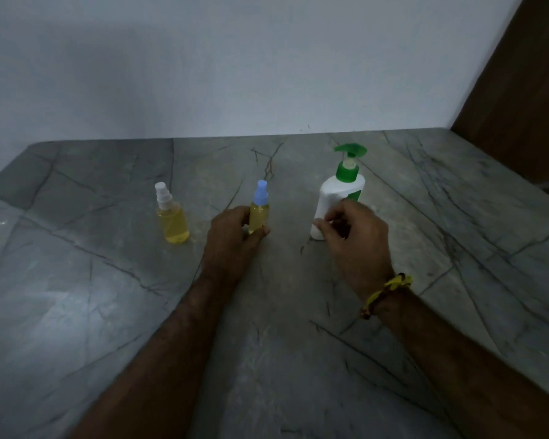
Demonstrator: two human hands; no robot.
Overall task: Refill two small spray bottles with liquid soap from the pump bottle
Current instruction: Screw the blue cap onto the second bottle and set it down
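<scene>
All three bottles upright, long axes vertical, in a row on the grey veined stone counter. Blue-capped spray bottle in the middle, clear plastic, yellow liquid; my left hand grips its lower body, thumb across the front. White-capped spray bottle stands apart to the left, same yellow fill. White pump bottle, green pump head, nozzle pointing left; my right hand has fingers curled at its base, grip unclear. Yellow braided band on right wrist
</scene>
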